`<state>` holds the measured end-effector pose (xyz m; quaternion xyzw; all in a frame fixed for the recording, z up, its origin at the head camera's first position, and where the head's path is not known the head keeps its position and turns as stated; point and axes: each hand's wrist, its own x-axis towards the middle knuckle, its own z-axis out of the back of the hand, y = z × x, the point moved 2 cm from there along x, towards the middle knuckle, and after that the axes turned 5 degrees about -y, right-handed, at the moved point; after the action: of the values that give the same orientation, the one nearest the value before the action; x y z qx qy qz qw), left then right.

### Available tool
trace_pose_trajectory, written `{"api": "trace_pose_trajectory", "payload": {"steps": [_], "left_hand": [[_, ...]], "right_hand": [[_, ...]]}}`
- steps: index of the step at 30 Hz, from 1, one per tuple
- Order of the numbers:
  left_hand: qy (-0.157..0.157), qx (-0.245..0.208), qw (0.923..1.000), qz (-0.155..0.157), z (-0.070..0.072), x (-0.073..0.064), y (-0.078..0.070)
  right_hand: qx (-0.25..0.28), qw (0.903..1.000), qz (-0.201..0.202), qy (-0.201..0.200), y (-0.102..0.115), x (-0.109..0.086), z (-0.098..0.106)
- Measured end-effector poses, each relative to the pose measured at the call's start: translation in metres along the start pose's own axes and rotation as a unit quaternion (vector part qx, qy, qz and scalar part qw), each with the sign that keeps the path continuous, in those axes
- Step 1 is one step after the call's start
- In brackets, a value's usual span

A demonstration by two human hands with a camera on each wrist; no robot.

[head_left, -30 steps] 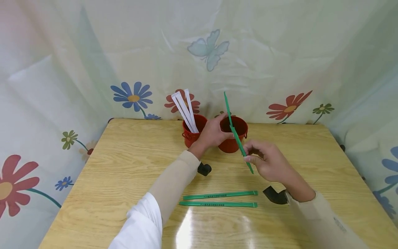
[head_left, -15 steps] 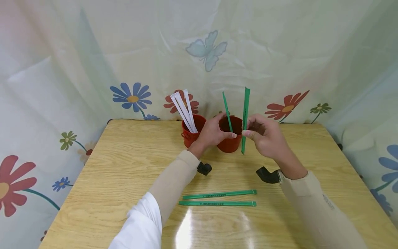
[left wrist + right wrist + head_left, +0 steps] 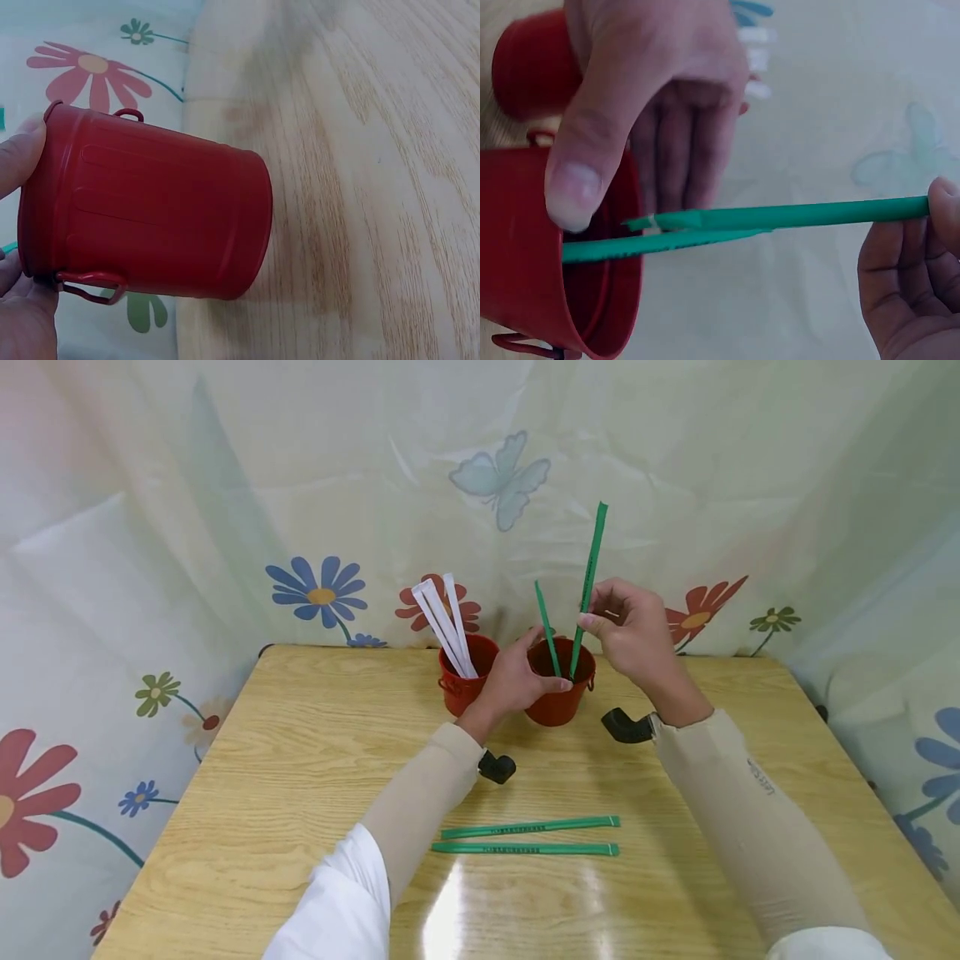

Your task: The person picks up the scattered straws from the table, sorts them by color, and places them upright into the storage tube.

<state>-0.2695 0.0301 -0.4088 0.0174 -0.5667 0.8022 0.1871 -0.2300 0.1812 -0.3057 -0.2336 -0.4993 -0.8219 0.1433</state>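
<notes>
My left hand [image 3: 513, 681] grips the rim of the right-hand red bucket [image 3: 555, 708], thumb on the near side and fingers toward the far side. In the left wrist view the bucket [image 3: 157, 202] stands on the wooden surface. Above its mouth, my right hand [image 3: 633, 627] pinches a green paper-wrapped straw [image 3: 592, 556]. That straw is nearly upright, its lower end at the bucket's opening. A second green wrapped straw [image 3: 547, 625] leans inside the same bucket. In the right wrist view, the held straw [image 3: 817, 214] overlaps the leaning straw [image 3: 607, 248].
Left of the gripped bucket stands another red bucket [image 3: 456, 697] with several white wrapped straws [image 3: 448, 631]. Two more green straws [image 3: 525, 849] lie side by side on the wooden table [image 3: 300, 760]. A flowered curtain [image 3: 637, 485] hangs behind.
My right hand has risen toward the bucket, turning the tilted straw more upright and bringing its lower end to the opening. My left hand has stayed at the rim.
</notes>
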Motion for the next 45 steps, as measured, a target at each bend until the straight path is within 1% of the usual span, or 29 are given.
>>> {"api": "trace_pose_trajectory", "payload": {"steps": [4,7,10,15,17,23,26,29,31,35,37,39,41,43,45], "left_hand": [[-0.002,-0.003,1.0,-0.003,0.002,0.0,0.001],[0.0,-0.002,1.0,-0.002,0.002,0.001,0.002],[0.003,0.002,1.0,-0.003,0.001,0.001,0.002],[0.008,0.009,0.9999,-0.008,0.001,0.001,0.0],[0.008,0.011,0.9999,-0.006,0.0,0.001,0.0],[0.009,0.018,0.9998,-0.005,-0.001,0.002,0.0],[0.009,0.02,0.9997,-0.006,0.0,0.002,0.0],[0.01,0.017,0.9998,-0.005,0.0,0.001,-0.001],[0.011,0.014,0.9998,-0.002,0.0,0.0,0.0],[0.014,0.016,0.9997,-0.009,-0.001,0.0,0.002],[0.01,0.022,0.9996,-0.015,-0.001,0.0,0.002],[0.005,0.026,0.9995,-0.018,-0.001,0.0,0.002],[0.001,0.032,0.9994,-0.015,0.0,-0.001,0.002],[-0.002,0.033,0.9994,-0.008,0.0,-0.001,0.001],[0.001,0.034,0.9994,-0.003,0.0,-0.001,0.0]], "right_hand": [[-0.024,0.9994,-0.023,0.003,-0.011,0.014,-0.01],[-0.055,0.9975,-0.041,0.016,-0.023,0.019,-0.017],[-0.087,0.9942,-0.054,0.034,-0.037,0.019,-0.024],[-0.125,0.9891,-0.054,0.056,-0.055,0.015,-0.03],[-0.131,0.9878,-0.055,0.063,-0.058,0.013,-0.031],[-0.149,0.9828,-0.064,0.089,-0.06,0.008,-0.036],[-0.16,0.9805,-0.067,0.093,-0.06,0.007,-0.035],[-0.164,0.9812,-0.057,0.083,-0.058,0.002,-0.032],[-0.162,0.9834,-0.039,0.071,-0.056,-0.003,-0.029],[-0.147,0.9878,0.008,0.051,-0.048,-0.023,-0.025],[-0.144,0.9871,0.04,0.058,-0.043,-0.036,-0.025],[-0.148,0.9822,0.067,0.094,-0.036,-0.054,-0.027],[-0.159,0.9709,0.088,0.156,-0.032,-0.074,-0.032],[-0.175,0.9523,0.106,0.226,-0.029,-0.096,-0.038],[-0.187,0.9314,0.11,0.293,-0.031,-0.118,-0.045]]}}
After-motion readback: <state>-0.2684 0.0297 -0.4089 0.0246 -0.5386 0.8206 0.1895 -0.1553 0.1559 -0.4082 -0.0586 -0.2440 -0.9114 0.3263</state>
